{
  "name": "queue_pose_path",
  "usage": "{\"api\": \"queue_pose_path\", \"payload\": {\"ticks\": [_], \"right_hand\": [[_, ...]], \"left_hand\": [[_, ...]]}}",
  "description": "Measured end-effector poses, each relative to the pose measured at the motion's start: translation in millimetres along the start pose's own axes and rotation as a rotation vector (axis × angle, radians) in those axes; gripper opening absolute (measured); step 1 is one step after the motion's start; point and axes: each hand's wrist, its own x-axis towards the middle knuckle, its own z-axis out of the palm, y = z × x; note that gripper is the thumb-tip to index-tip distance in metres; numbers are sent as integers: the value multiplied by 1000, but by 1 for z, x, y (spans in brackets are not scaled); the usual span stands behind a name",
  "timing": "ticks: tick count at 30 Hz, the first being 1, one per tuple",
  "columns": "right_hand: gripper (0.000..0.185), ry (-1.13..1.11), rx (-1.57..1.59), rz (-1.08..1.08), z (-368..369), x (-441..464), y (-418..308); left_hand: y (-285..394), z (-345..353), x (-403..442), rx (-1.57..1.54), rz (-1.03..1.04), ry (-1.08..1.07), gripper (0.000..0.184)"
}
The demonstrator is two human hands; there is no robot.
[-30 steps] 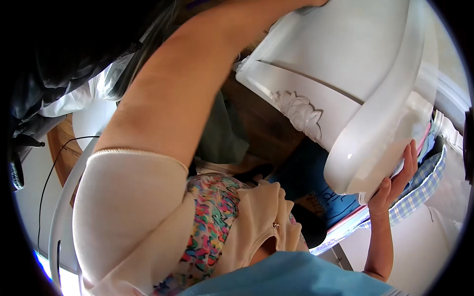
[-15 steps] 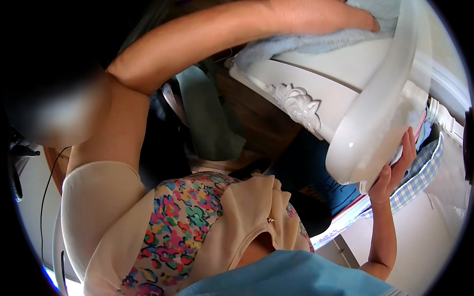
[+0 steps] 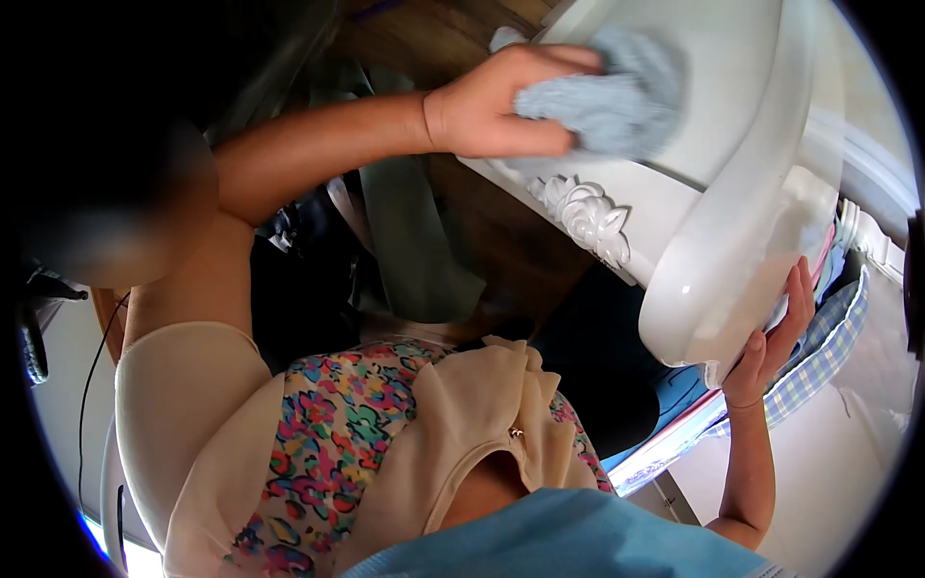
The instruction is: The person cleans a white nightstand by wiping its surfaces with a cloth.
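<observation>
My left hand (image 3: 515,106) is closed round a light blue, fluffy cloth (image 3: 617,101), pressed to a white panel (image 3: 727,87) near its edge; cloth and fingertips are blurred. The panel belongs to a white piece of furniture with a carved flower ornament (image 3: 590,220) on its lower edge. A glossy curved white rail (image 3: 689,279) runs along its right side. My right hand (image 3: 766,347) holds the rounded lower end of this rail, its fingers along the outer side and its thumb at the bottom edge.
Green-grey fabric (image 3: 419,241) hangs over the dark wooden floor (image 3: 501,207). At the right, folded clothes and a plaid cloth (image 3: 819,352) lie beside the furniture. A thin black cable (image 3: 89,385) runs down the left side. Dark blurred shapes cover the upper left.
My left hand has come from the top edge into view and moved left and down over the panel with the cloth. My right hand stays at the rail's end.
</observation>
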Motion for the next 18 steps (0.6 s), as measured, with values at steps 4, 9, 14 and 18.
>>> {"api": "queue_pose_path", "payload": {"ticks": [4, 9, 14, 18], "right_hand": [[72, -6, 14, 1, 0, 1, -2], [73, -6, 27, 3, 0, -1, -3], [76, -1, 24, 8, 1, 0, -3], [78, 8, 17, 17, 4, 2, -3]], "left_hand": [[-55, -9, -61, 307, -260, -39, 34], [-64, -6, -61, 881, -421, -176, 39], [-114, -21, 6, 1048, -459, -119, 35], [-199, -48, 81, 1163, -477, -87, 33]]}}
